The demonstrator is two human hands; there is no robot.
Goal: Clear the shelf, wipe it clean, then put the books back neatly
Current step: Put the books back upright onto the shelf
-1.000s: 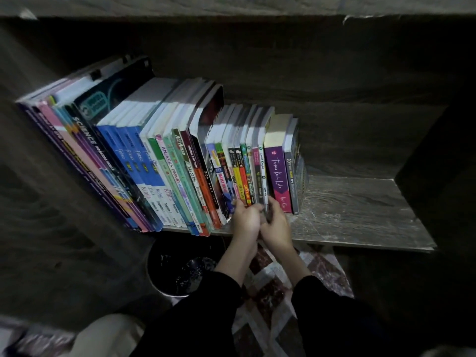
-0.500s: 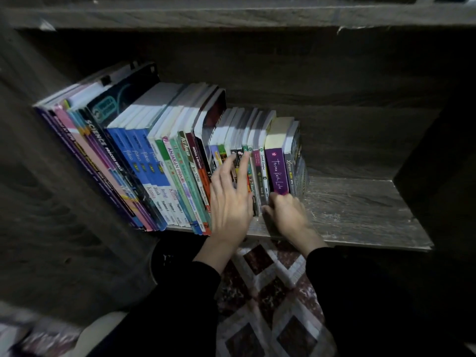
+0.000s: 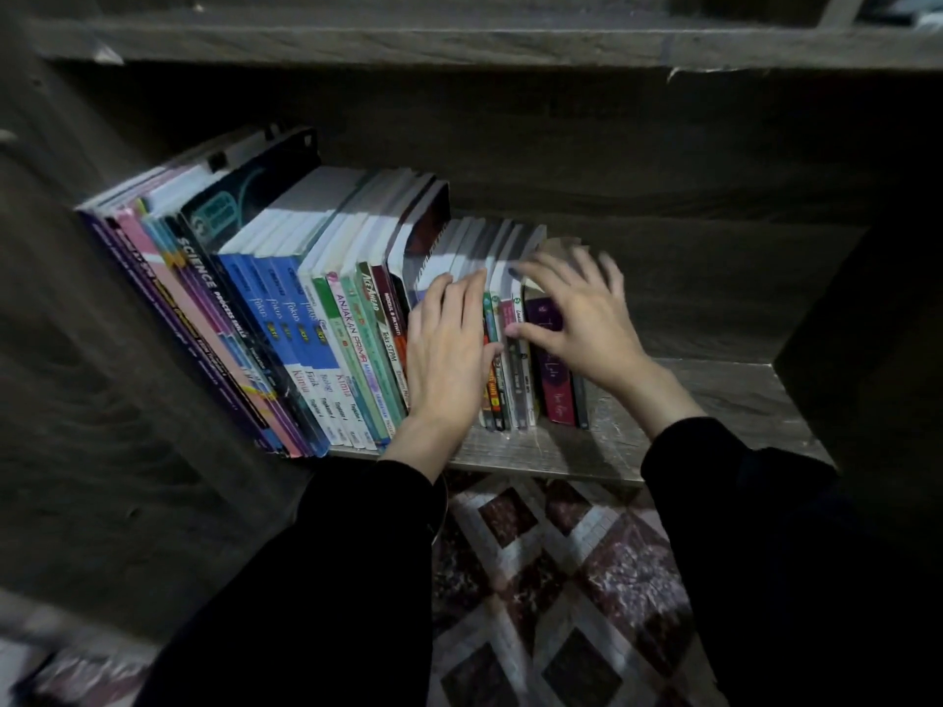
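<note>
Wooden shelf (image 3: 704,400) bore one packed row of books (image 3: 306,324) at its left side, too many hidden to count. Two hands were in view. The left hand (image 3: 449,359) pressed flat, fingers straight, on the middle spines. The right hand (image 3: 581,318), fingers spread and blurred, touched the purple book (image 3: 553,390), gripping nothing.

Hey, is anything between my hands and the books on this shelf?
Nothing visible. The left hand lies flat against the spines of the books, and the right hand is spread over the purple book near the row's right end.
</note>
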